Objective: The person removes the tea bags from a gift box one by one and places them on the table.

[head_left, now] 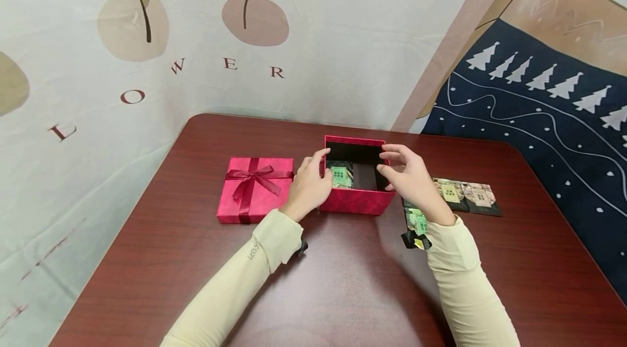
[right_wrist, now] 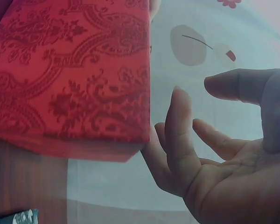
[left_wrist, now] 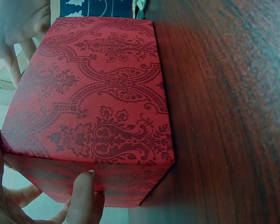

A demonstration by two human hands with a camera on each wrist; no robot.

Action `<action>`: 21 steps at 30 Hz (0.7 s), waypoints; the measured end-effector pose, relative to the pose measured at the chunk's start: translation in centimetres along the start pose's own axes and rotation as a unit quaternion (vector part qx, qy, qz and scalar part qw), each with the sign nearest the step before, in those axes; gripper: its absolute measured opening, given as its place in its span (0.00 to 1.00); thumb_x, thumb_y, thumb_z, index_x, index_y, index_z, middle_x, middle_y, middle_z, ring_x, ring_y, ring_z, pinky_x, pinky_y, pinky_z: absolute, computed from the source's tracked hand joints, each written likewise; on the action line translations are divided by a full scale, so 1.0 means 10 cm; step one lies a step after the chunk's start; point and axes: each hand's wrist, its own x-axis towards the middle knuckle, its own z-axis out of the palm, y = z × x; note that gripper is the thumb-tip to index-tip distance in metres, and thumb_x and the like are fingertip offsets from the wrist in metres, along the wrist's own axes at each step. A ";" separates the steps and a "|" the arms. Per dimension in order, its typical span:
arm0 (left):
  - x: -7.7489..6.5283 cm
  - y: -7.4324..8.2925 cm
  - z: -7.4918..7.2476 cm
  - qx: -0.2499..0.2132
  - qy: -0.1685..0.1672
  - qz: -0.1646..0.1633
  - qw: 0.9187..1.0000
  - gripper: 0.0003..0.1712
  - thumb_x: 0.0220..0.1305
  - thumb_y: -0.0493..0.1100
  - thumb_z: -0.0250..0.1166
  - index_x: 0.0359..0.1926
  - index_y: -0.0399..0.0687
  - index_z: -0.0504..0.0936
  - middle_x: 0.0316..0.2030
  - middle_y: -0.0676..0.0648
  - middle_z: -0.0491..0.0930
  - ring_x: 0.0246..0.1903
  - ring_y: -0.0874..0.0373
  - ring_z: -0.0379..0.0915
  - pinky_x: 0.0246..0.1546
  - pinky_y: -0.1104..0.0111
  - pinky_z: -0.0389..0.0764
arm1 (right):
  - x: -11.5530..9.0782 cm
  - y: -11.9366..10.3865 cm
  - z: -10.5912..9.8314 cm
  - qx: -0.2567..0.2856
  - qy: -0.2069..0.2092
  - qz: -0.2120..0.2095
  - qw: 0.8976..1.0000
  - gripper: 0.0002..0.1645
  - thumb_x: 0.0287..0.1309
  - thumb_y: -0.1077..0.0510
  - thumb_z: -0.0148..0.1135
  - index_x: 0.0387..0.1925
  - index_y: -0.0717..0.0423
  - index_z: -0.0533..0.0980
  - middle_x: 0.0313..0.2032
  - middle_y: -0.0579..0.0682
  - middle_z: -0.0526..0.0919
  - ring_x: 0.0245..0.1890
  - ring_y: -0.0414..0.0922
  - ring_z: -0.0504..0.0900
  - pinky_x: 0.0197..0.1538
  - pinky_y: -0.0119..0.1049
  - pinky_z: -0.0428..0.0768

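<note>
A red patterned gift box (head_left: 355, 203) stands uncovered on the table, its inside dark. In it lie a black packet with a green label (head_left: 340, 174) and, beside that, a plain dark flat piece (head_left: 364, 177). My left hand (head_left: 308, 186) grips the box's left side, with a fingertip (left_wrist: 83, 186) pressed on the outer wall in the left wrist view. At the right rim, my right hand (head_left: 411, 175) is spread with its fingers gently bent and nothing between thumb and fingers. Some of its fingertips overlap the box edge in the right wrist view.
Left of the box lies a red lid (head_left: 228, 203) with a dark red ribbon bow (head_left: 254, 177). Labelled packets (head_left: 480, 197) lie to the right, one with a green label (head_left: 416, 220) partly under the right forearm. A printed cloth wall (head_left: 333, 91) closes off the back.
</note>
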 end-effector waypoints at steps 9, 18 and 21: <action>0.00 0.01 -0.01 -0.001 -0.007 -0.003 1.000 0.30 0.69 0.46 0.55 0.71 0.67 0.66 0.61 0.49 0.71 0.44 0.48 0.76 0.38 0.54 0.76 | 0.10 -0.06 0.13 -0.017 -0.010 -0.006 1.000 0.30 0.64 0.65 0.59 0.66 0.64 0.66 0.59 0.66 0.75 0.37 0.54 0.86 0.31 0.36 0.84; 0.00 0.01 -0.01 0.004 -0.005 0.003 1.000 0.30 0.69 0.46 0.55 0.71 0.67 0.66 0.61 0.48 0.71 0.39 0.49 0.76 0.35 0.55 0.75 | 0.20 -0.09 0.26 -0.014 -0.038 0.008 0.999 0.31 0.64 0.63 0.58 0.67 0.64 0.65 0.60 0.67 0.73 0.46 0.64 0.83 0.34 0.43 0.85; 0.01 -0.01 0.00 0.008 -0.004 0.003 1.000 0.30 0.69 0.46 0.56 0.71 0.67 0.66 0.61 0.48 0.71 0.40 0.48 0.77 0.37 0.54 0.76 | 0.25 -0.07 0.30 -0.017 -0.045 0.017 0.999 0.31 0.64 0.63 0.58 0.67 0.65 0.65 0.61 0.68 0.71 0.47 0.66 0.82 0.35 0.43 0.85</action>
